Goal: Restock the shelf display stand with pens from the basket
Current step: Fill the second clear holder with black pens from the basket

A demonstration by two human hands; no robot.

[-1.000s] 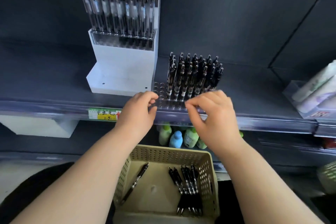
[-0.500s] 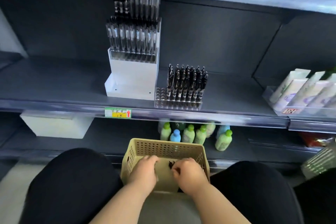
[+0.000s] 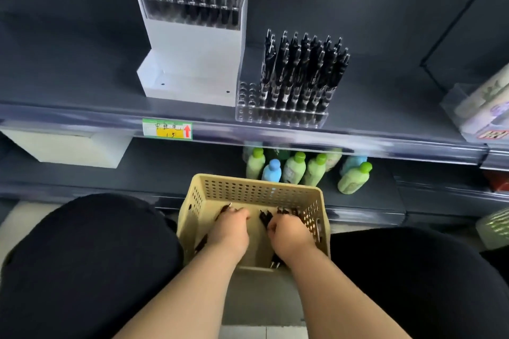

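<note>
Pens [image 3: 278,219] lie loose in basket [image 3: 256,187] between the knees; pickup step. Left hand [image 3: 230,231] curls round one pen [image 3: 228,206]; right hand [image 3: 289,234] fingers curl into the pile, grip can't tell. Next: lift, seat tips in the empty left holes of clear stand [image 3: 248,102] on shelf [image 3: 82,115]

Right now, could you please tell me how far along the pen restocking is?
Done: the clear acrylic display stand holds upright black pens in most holes. In hand: left hand and right hand reach among loose pens in the beige perforated plastic basket; grip unclear. Left: the empty holes on the stand's left side.
</note>
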